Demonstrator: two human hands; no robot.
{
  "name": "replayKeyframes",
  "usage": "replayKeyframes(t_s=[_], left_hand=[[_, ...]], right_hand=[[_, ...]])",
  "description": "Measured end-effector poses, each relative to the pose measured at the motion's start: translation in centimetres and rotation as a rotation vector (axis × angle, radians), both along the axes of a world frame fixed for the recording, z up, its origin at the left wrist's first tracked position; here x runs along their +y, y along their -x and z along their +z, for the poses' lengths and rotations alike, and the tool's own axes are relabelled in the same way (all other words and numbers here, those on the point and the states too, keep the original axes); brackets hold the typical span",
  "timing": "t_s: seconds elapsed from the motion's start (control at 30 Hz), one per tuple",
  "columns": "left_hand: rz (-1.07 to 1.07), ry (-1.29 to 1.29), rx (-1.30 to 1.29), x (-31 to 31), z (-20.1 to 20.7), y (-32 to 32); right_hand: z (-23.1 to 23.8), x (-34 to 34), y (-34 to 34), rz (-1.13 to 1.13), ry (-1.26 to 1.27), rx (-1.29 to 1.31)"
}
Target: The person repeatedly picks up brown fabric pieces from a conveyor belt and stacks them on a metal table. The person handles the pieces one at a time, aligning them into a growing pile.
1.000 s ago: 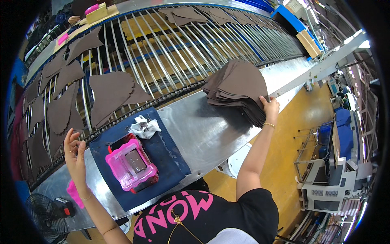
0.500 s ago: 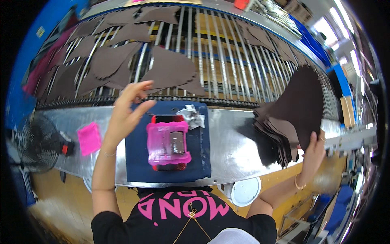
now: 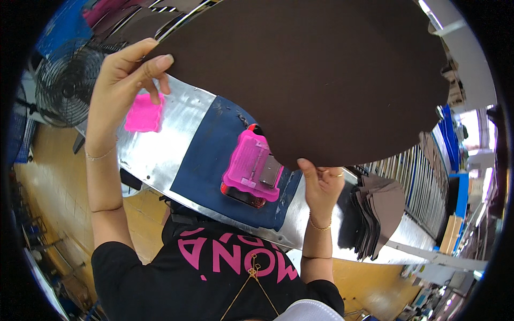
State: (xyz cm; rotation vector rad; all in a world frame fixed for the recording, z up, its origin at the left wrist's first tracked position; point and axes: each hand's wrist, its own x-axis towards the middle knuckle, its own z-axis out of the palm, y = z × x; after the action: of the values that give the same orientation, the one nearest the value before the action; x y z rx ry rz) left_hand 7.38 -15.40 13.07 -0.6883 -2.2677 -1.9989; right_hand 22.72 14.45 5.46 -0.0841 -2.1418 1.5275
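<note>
A large dark brown cut sheet (image 3: 326, 75), which looks like fabric or thin leather, is held up and spread out before me. My left hand (image 3: 120, 80) pinches its left corner between thumb and fingers. Its lower edge is gripped by my right hand (image 3: 324, 187), thumb on top. Below the sheet lies a pink scalloped plate (image 3: 246, 160) bearing a grey metal piece (image 3: 270, 171), on top of a red and black object. The sheet's edge partly covers these. To the right of my right hand sits a stack of similar brown pieces (image 3: 377, 214).
A blue cloth (image 3: 201, 171) lies on the metal table (image 3: 155, 155) under the pink plate. A pink pad (image 3: 144, 113) is near my left wrist, and a black fan (image 3: 68, 91) stands at the left. Beyond the stack runs a slatted rack (image 3: 399, 166).
My right hand has lifted the brown sheet off the stack and brought it left. My left hand, empty before, has taken hold of its other end. The view has turned.
</note>
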Motion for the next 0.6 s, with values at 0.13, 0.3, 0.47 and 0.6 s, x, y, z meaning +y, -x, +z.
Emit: replayKeyframes(t_s=[0.13, 0.3, 0.47, 0.6], left_hand=[[0.079, 0.152, 0.022, -2.3, 0.1, -1.3], [0.014, 0.342, 0.020, -1.4, -1.7, -2.0], [-0.201, 0.545, 0.115, 3.5, -3.9, -2.1], [-0.360, 0.540, 0.398, 7.4, -6.3, -2.3]], right_hand=[[-1.3, -0.8, 1.0, 0.101, -0.230, 0.046], [-1.9, 0.7, -1.2, 0.021, -0.539, 0.105], [-4.3, 5.0, -5.1, 0.017, -0.555, 0.032], [-4.8, 6.9, -9.7, -0.124, -0.454, -0.152]])
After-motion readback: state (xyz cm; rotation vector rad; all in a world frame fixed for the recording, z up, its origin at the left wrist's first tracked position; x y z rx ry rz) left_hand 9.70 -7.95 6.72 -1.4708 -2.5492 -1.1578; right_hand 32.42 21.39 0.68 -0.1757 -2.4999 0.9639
